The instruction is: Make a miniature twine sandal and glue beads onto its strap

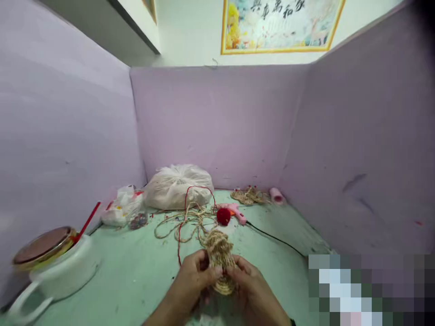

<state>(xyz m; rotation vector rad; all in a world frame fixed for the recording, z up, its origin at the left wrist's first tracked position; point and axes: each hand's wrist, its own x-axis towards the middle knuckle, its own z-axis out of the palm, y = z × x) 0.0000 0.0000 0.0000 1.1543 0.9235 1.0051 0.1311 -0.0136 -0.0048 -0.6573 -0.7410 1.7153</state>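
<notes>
A small coiled and woven piece of tan twine [220, 253] is held upright between both hands near the front middle of the table. My left hand [195, 278] grips it from the left, thumb pressed on its front. From the right, my right hand [249, 280] pinches the same piece, its fingertips near a small dark red spot. Just beyond lie loose loops of tan twine [170, 233]. Behind the piece sit a ball of red yarn [223, 216] and a pink glue gun [239, 215]. A red strand [180, 240] runs over the twine loops toward my left hand.
Purple panels [217, 122] enclose the green table [129, 276]. At left stand a white mug [71, 269] and a round tin [44, 249]. Farther back are a white plastic bag [180, 185], a twine bundle [249, 196] and a pink roll [277, 196]. A black cord [275, 237] trails right.
</notes>
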